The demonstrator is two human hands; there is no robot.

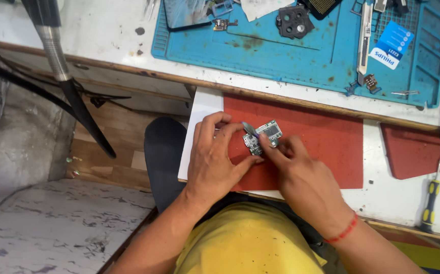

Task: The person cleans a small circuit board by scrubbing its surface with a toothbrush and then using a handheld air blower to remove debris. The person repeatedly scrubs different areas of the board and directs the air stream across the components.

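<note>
Left hand (215, 162) curled, pinning a small circuit board (261, 137) by its near-left edge; right hand (301, 172) pinching its right side.
Board lies on the red mat (321, 142), mid-scene: likely light, stiff, fragile, best held by bare edges. Thin tool tip (249, 127) just above it; which hand holds it, unclear. Blue work mat (311, 56) farther off; screwdriver (429, 203) right.

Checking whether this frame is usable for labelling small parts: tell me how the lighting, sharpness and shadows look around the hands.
Head view: even, soft light with no harsh glare; the left hand and right hand throw only faint shadows on the red mat. The small circuit board between the fingers is slightly soft, its fine parts unreadable. The blue work mat reads sharp.
</note>
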